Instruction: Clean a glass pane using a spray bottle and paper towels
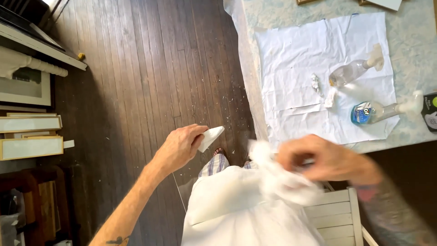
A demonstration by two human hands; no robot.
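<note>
My left hand (180, 148) pinches a small folded piece of white paper (211, 136) over the dark wood floor. My right hand (325, 159), blurred by motion, grips a crumpled white paper towel (277, 175) near the table's front edge. On the table lies a large sheet of white paper (296, 77). Two clear spray bottles lie on their sides on it: one with no label (353, 70) and one with a blue label (378, 110). Small crumpled paper scraps (315, 83) sit beside them.
The table (409, 45) has a pale blue patterned cover. A white slatted chair (337, 214) stands below my right hand. Framed pictures (29, 134) lean at the left. Small white bits litter the wood floor (150, 68). A dark container (430, 111) sits at the right edge.
</note>
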